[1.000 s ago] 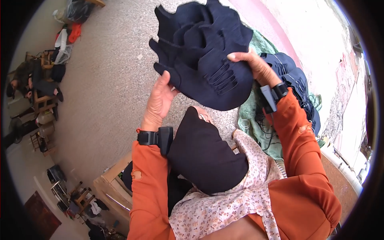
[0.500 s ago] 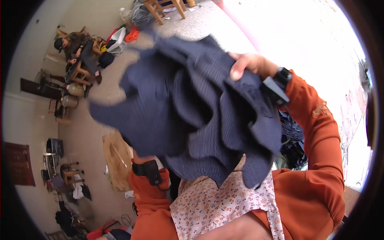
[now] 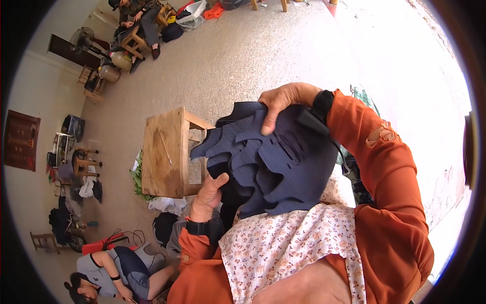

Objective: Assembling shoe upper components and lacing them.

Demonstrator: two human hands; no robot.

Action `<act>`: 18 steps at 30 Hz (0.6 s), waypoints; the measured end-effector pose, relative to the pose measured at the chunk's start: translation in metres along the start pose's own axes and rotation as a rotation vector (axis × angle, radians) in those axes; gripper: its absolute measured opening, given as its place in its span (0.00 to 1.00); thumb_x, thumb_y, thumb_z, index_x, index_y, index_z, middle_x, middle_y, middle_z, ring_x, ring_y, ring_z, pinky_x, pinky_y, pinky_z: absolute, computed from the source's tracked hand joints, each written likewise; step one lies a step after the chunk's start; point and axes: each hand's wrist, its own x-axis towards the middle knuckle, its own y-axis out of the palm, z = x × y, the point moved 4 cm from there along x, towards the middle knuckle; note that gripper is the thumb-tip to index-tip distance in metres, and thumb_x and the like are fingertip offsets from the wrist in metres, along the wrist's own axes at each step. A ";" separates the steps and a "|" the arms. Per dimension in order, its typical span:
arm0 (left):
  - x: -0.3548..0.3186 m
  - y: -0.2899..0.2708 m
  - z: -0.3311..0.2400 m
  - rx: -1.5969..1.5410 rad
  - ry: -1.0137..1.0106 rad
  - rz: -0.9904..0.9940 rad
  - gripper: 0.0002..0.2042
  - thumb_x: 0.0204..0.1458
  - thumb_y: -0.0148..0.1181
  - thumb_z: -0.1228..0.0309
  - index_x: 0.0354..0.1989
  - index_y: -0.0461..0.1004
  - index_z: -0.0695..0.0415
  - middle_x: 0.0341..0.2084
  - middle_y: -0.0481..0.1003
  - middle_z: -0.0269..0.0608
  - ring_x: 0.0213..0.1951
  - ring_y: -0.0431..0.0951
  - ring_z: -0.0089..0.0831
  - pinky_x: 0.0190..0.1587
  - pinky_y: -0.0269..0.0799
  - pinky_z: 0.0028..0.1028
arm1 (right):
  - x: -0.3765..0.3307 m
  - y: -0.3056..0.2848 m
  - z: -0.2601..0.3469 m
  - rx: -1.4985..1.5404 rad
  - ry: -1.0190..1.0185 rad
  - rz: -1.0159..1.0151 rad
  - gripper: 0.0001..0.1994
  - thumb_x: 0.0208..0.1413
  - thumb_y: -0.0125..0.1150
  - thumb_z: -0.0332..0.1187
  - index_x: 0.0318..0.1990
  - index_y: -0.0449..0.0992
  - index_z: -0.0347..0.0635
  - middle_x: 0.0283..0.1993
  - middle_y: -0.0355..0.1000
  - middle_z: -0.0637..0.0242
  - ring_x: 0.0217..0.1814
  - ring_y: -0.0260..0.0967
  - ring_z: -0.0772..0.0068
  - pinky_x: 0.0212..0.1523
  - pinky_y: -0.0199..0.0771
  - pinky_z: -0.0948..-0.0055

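A thick bundle of dark navy fabric pieces (image 3: 298, 172) with wavy, pointed edges is in front of my chest, the layers fanned on the left side. My right hand (image 3: 283, 103) grips its far edge, thumb on top and fingers underneath. At the near left edge, my left hand (image 3: 206, 196) holds the bundle with the thumb over the layers; its other fingers are mostly hidden. Narrow slits or strips show in the upper piece close to my right hand. A floral apron (image 3: 283, 243) lies below the bundle.
A wooden stool (image 3: 163, 152) with a thin stick on its top stands left of the bundle. At lower left sits a person in a grey shirt (image 3: 109, 271); another person (image 3: 144, 25) sits far off. Green leaves (image 3: 136, 177) and white plastic lie beside the stool.
The fabric bundle, blurred and spread wide before, is now lower, more compact and steadier. My left hand has come into sight at its edge. The view has shifted, showing the stool and nearby person.
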 end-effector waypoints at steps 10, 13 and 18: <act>0.023 -0.012 -0.013 0.363 0.128 -0.186 0.34 0.54 0.62 0.53 0.63 0.59 0.61 0.54 0.69 0.42 0.54 0.69 0.33 0.59 0.63 0.31 | -0.166 -0.030 -0.147 0.472 -0.364 -1.117 0.41 0.58 0.34 0.69 0.67 0.59 0.45 0.66 0.60 0.55 0.67 0.58 0.56 0.66 0.56 0.55; 0.038 0.010 -0.003 0.297 0.208 -0.173 0.34 0.55 0.61 0.54 0.63 0.58 0.62 0.55 0.68 0.42 0.55 0.68 0.33 0.59 0.62 0.30 | -0.130 0.020 -0.195 0.890 -0.426 -0.958 0.43 0.57 0.40 0.69 0.65 0.61 0.39 0.67 0.60 0.53 0.69 0.56 0.58 0.69 0.51 0.58; 0.043 0.065 -0.021 0.383 0.177 -0.091 0.32 0.55 0.62 0.57 0.60 0.59 0.68 0.55 0.67 0.48 0.55 0.68 0.35 0.59 0.62 0.30 | -0.110 0.070 -0.171 1.016 -0.467 -0.879 0.29 0.56 0.61 0.51 0.54 0.71 0.34 0.49 0.76 0.61 0.46 0.76 0.69 0.49 0.78 0.72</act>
